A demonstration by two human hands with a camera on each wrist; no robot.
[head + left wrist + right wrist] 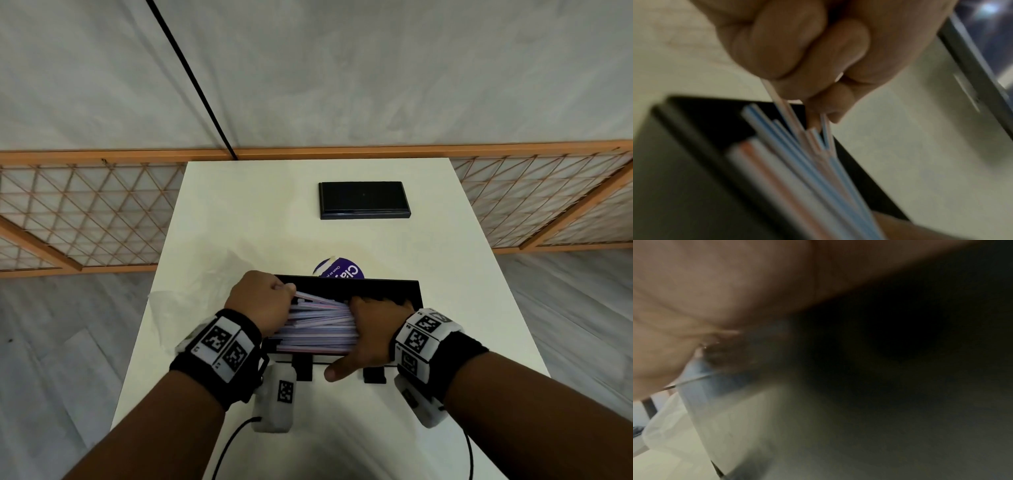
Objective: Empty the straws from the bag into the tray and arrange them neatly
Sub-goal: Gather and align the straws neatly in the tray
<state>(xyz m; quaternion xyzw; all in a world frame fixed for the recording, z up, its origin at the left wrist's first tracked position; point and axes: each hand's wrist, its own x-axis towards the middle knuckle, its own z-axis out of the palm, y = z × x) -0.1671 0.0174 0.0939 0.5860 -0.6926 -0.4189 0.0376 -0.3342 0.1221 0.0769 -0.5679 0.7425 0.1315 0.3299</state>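
Observation:
A bundle of thin striped straws [318, 325] lies lengthwise in the near black tray [376, 287]. My left hand [289, 291] is at the bundle's left end, fingers curled. In the left wrist view it [818, 105] pinches a few straw ends [797, 162] over the tray's corner [694, 129]. My right hand [366, 329] covers the bundle's right end, with the fingers curved over the far side and the thumb along the tray's near edge. The empty clear bag [191, 294] lies crumpled left of the tray. The right wrist view is dark and blurred, showing mostly palm [715, 288].
A round purple label [342, 269] peeks out behind the tray. A second black tray [363, 200] sits at the far end of the white table [274, 222]. A wooden lattice screen [85, 212] stands beyond the table.

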